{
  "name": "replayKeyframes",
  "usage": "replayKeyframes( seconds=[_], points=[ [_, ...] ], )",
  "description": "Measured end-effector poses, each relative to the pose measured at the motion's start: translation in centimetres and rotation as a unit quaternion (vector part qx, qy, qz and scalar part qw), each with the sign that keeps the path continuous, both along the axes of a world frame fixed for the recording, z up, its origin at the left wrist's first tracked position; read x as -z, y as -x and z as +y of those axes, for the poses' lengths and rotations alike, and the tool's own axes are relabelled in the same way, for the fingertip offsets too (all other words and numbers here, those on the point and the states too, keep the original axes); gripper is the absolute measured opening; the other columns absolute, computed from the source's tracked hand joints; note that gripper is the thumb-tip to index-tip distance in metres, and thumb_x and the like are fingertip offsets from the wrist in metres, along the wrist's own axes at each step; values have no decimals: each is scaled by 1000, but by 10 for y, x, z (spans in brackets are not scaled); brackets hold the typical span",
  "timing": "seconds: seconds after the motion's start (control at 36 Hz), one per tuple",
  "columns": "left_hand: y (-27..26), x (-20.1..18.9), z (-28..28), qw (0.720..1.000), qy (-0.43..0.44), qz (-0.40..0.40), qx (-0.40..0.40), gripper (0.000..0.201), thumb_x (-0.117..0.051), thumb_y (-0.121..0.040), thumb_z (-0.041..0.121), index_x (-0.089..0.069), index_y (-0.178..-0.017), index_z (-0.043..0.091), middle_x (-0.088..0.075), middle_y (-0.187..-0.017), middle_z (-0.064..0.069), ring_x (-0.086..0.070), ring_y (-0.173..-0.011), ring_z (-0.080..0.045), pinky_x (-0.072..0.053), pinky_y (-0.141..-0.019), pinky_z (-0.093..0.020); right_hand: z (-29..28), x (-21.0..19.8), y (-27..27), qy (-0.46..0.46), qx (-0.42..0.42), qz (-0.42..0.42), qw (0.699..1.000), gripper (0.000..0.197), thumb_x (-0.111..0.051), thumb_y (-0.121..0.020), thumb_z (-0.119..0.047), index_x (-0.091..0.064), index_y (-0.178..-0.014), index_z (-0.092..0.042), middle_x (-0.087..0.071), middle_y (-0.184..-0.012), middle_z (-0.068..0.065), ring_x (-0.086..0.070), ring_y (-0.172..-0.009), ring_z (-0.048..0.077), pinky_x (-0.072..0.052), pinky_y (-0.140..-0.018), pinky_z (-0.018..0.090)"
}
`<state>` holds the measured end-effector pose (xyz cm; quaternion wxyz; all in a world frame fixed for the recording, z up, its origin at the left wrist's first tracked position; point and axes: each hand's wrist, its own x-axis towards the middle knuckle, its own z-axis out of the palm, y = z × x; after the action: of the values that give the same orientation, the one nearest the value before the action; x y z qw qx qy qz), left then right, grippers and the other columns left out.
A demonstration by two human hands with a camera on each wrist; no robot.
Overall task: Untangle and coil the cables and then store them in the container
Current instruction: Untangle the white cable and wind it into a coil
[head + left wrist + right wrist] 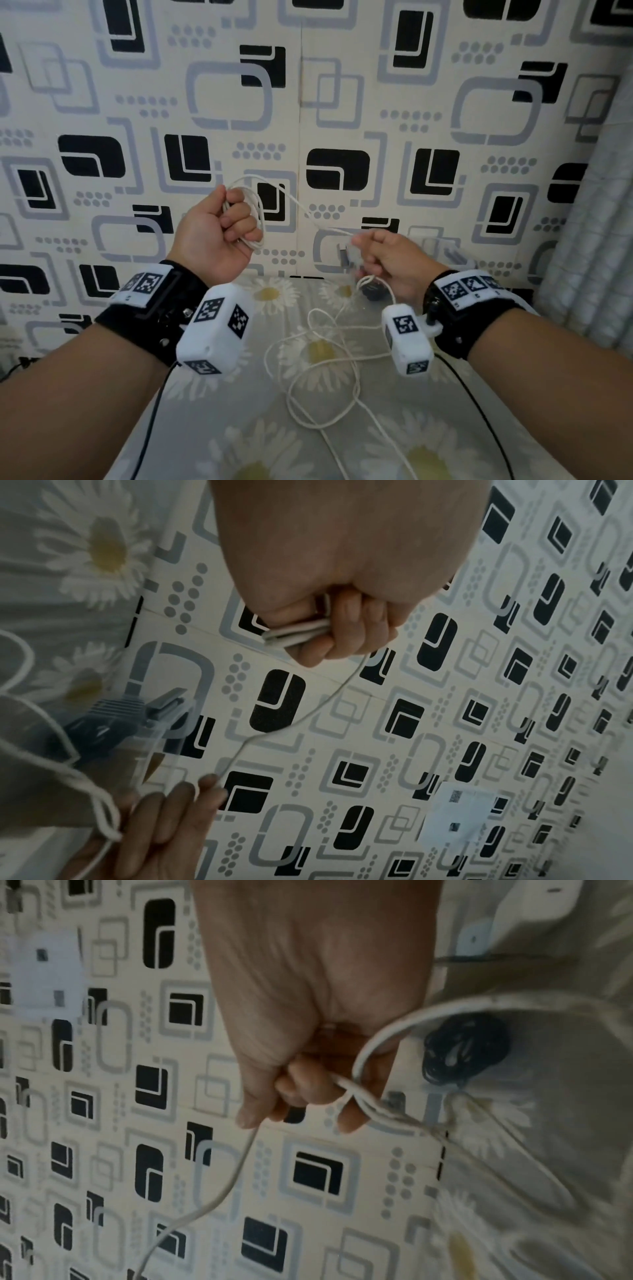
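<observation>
A thin white cable [322,373] lies in loose tangled loops on the daisy-print table [212,418]. My left hand [226,229] is raised above the table's far edge and grips several coiled turns of that cable [294,635] in its fist. From the coil one strand [301,205] runs right to my right hand [380,255], which pinches it between curled fingers [308,1091]. A clear plastic container [346,255] with a latch [167,704] stands behind the right hand. A coiled black cable [466,1053] lies inside it.
The patterned black, grey and cream wall [308,102] rises right behind the table. A grey curtain [589,240] hangs at the right. Black wires from the wrist cameras [479,407] trail along both forearms over the table.
</observation>
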<state>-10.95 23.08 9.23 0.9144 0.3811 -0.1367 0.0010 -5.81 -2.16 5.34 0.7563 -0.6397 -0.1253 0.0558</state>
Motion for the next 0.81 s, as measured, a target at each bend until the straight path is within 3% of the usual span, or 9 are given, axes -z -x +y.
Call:
replayKeyframes(
  seconds=[0.08,0.14,0.25,0.36,0.47,0.56,0.61,0.69,0.81],
  points=[
    [-1,0,3,1000,-4,3,-11,40,-30,-103,39,-43,-69,22,-25,-44,8,-23,-36,-6,-33,-41,-17,-9,-12,-1,24,-5,-28,999,13,-56,-95,-19,-58,-90,-7,-36,-55,-1,-28,-39,8,-46,-48,25],
    [0,1,3,1000,-14,-1,-9,40,-29,-103,39,-43,-70,22,-26,-44,8,-23,-36,-6,-33,-41,-17,-12,-14,-2,138,25,-76,987,17,-53,-98,-19,-61,-90,-7,-43,-57,0,-35,-43,10,-44,-49,24],
    [3,2,-5,999,-35,-19,23,39,-30,-102,39,-44,-70,22,-26,-45,8,-23,-36,-5,-33,-41,-17,-9,-12,-4,453,86,-207,863,13,-56,-96,-22,-64,-107,-21,-66,-97,0,-61,-85,15,-50,-79,32],
    [3,1,-12,998,-44,-24,38,40,-30,-102,40,-45,-69,22,-26,-46,10,-23,-37,-5,-32,-43,-17,10,-9,4,489,99,-240,833,47,-54,-96,-18,-41,-141,-25,-51,-131,0,-51,-117,16,-37,-96,24],
    [4,-1,-20,997,-57,-24,42,38,-29,-103,39,-44,-72,21,-27,-46,10,-24,-36,-5,-34,-43,-16,29,-15,19,519,125,-315,785,66,-56,-95,-35,-24,-151,-19,-28,-152,0,-27,-140,17,-24,-111,30],
    [4,-2,-23,997,-58,-23,45,38,-30,-103,39,-44,-72,21,-26,-47,10,-24,-37,-5,-34,-44,-17,42,-17,23,463,90,-326,819,50,-55,-95,-40,-43,-137,-15,-42,-142,1,-41,-128,13,-34,-109,31],
    [5,-2,-25,997,-58,-24,49,38,-30,-103,39,-44,-73,21,-26,-47,10,-24,-37,-5,-34,-44,-16,46,-17,26,385,87,-313,864,27,-50,-99,-35,-57,-118,-16,-55,-118,-2,-54,-97,3,-46,-87,24],
    [7,-4,-25,997,-54,-25,55,38,-30,-102,39,-44,-72,22,-26,-47,10,-24,-36,-5,-34,-44,-17,45,-18,24,261,103,-255,925,29,-43,-102,-32,-64,-97,-14,-59,-79,-5,-50,-61,-6,-39,-56,11],
    [10,-6,-24,996,-41,-25,73,41,-30,-102,38,-45,-68,22,-25,-46,10,-23,-36,-6,-32,-43,-16,44,-18,12,136,138,-162,968,23,-50,-99,-36,-62,-102,-17,-66,-69,-7,-64,-71,2,-44,-75,27]
  ],
)
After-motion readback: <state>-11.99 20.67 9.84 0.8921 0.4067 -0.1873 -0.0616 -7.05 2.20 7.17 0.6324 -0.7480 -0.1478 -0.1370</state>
